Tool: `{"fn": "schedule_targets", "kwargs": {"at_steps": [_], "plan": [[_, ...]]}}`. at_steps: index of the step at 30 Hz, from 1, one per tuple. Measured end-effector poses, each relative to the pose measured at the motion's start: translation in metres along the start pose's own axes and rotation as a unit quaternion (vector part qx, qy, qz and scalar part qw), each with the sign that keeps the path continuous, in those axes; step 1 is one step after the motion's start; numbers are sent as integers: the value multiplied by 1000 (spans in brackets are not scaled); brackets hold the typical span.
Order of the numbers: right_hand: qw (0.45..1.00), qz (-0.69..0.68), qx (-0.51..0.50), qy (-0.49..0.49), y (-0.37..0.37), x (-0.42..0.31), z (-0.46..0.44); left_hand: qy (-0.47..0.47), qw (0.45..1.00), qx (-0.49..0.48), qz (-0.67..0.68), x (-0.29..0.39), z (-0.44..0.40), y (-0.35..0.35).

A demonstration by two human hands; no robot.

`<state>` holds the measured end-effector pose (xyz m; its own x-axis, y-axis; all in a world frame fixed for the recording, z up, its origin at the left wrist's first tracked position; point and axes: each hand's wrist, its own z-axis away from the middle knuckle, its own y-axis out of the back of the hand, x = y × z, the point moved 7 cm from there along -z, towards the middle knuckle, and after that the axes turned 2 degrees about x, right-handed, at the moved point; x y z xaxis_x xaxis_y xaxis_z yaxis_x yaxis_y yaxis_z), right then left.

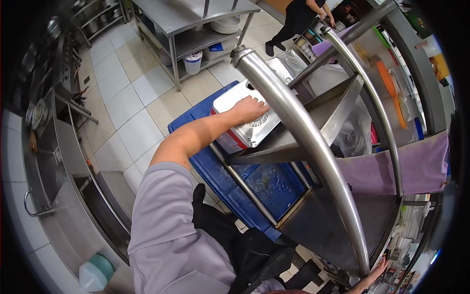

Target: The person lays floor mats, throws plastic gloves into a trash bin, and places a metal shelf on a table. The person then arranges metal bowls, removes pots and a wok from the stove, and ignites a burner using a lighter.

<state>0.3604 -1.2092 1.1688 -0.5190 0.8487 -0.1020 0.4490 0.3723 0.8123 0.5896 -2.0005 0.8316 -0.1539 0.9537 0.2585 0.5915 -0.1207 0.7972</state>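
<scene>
My left hand [249, 110] is closed on the top of a metal tin [230, 104] with a red and white side, its fingers curled near the round dark opening. The tin is at the far end of a steel rack [293, 134], above a blue plastic surface [264, 188]. My right hand [376, 275] is at the bottom right, beside the lower end of a thick curved steel tube [313, 132]; its fingers show only partly, and whether they grip the rack is unclear.
A steel table [196, 17] holds plates [225, 24] and a white bucket [193, 62] on lower shelves. Another person [296, 22] stands at the top right. A purple cloth [391, 169] hangs at right. Steel counters [73, 225] line the left.
</scene>
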Motion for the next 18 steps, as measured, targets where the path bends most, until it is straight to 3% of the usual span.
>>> {"fn": "schedule_targets", "kwargs": {"at_steps": [2, 3, 5, 7, 9, 12, 14, 18], "plan": [[999, -31, -31, -14, -1, 2, 14, 35, 994, 18, 99, -1, -4, 15], [999, -33, -25, -22, -2, 4, 17, 56, 993, -17, 107, -6, -8, 11], [996, -88, 4, 7, -2, 5, 17, 146, 972, -182, 21, -19, -13, -10], [995, -90, 33, -37, -4, 1, 20, 264, 937, -163, 162, -16, -18, 5], [998, -58, 13, -30, -2, -11, 21, 269, 930, -174, 178, -2, -27, 26], [994, -93, 18, -54, -1, -32, 21, 318, 897, -256, 168, -25, -20, -11], [995, -88, 6, -50, -3, -39, 20, 321, 914, -175, 175, -28, -21, -5], [993, -110, -9, -52, 2, -60, 24, 273, 936, -162, 151, -29, -6, -10]]}}
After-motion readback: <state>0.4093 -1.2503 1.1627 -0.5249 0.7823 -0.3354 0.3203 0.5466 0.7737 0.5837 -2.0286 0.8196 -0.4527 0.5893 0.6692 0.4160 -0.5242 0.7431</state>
